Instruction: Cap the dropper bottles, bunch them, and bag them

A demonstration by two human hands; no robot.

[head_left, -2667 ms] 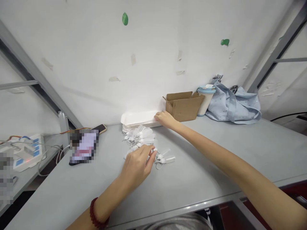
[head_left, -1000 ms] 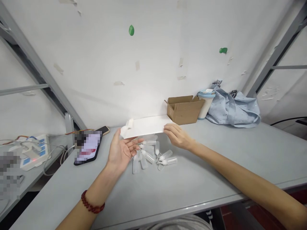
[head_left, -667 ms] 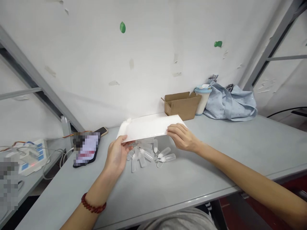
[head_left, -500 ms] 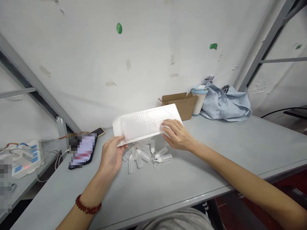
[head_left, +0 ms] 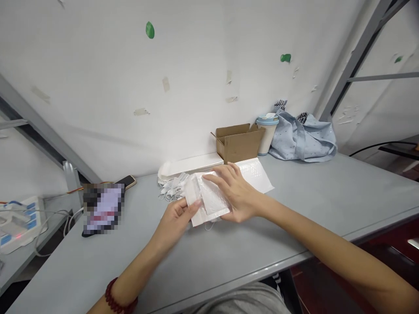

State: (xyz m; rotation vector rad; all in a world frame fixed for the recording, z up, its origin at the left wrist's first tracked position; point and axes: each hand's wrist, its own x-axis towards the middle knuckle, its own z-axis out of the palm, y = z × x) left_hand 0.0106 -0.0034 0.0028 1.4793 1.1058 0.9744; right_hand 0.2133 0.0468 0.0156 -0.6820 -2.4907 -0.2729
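A white bubble mailer (head_left: 213, 198) is held at a slant above the table. My left hand (head_left: 178, 216) pinches its flap end, the thumb on top and fingers below. Closer to its middle, my right hand (head_left: 238, 194) grips it, with fingers laid over the upper face; the mailer's far end sticks out to the right behind this hand. Partly covered by the mailer is a pile of small clear plastic bottles (head_left: 174, 187). Flat white mailers (head_left: 193, 164) lie behind the pile, against the wall.
An open cardboard box (head_left: 240, 146) stands by the wall, beside a lidded cup (head_left: 267, 133) and a light blue cloth bag (head_left: 303, 139). On the left are a phone (head_left: 106, 209), another dark device (head_left: 127, 180) and a power strip (head_left: 24, 224) with cables.
The mailer has come down and to the right, its flap end turned nearer to me. My left hand moved right with it. The mailers by the wall now show.
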